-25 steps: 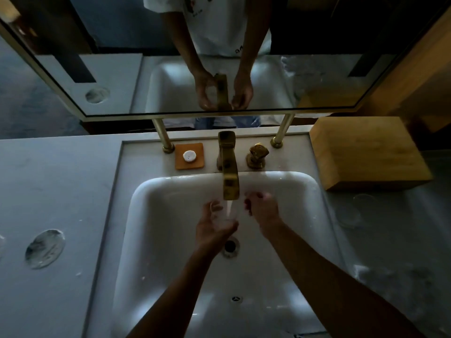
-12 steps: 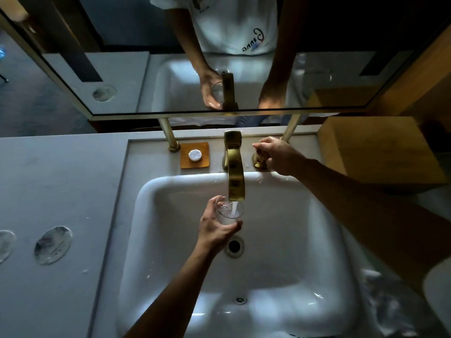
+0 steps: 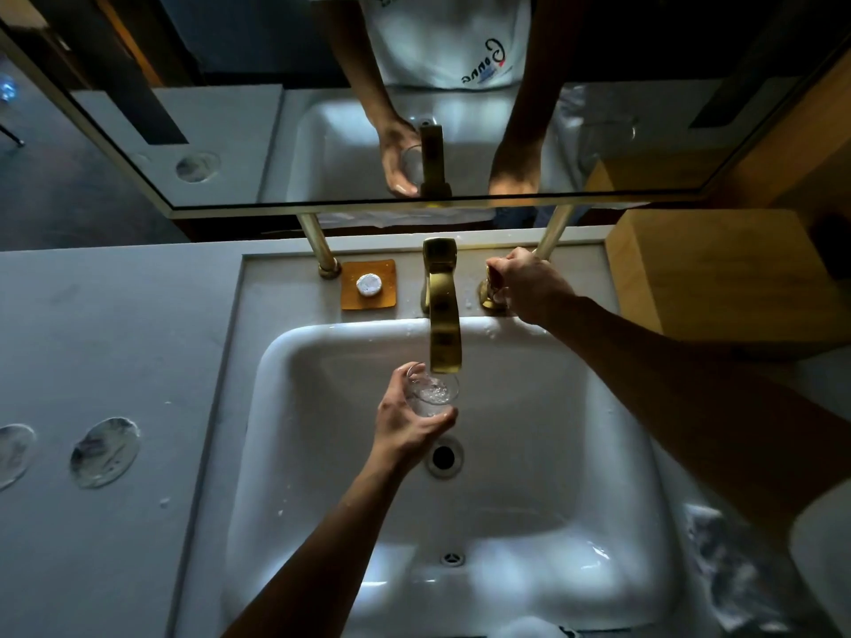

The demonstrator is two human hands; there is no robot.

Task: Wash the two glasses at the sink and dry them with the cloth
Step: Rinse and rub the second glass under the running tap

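Over the white ceramic sink basin (image 3: 529, 453), under the brass spout (image 3: 443, 333), the left hand (image 3: 405, 421) grips a clear drinking glass (image 3: 432, 394) holding bubbling water. At the basin's back rim, the right hand (image 3: 529, 287) clasps the brass tap handle (image 3: 492, 292).

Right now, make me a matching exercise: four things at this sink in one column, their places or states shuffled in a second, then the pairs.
1. clear drinking glass
2. brass faucet handle
3. small white round soap
4. dark round drain

A. on the orange dish
B. held under the brass spout by the left hand
C. in the white basin's floor
D. gripped by the right hand

Pairs: 1-B, 2-D, 3-A, 4-C
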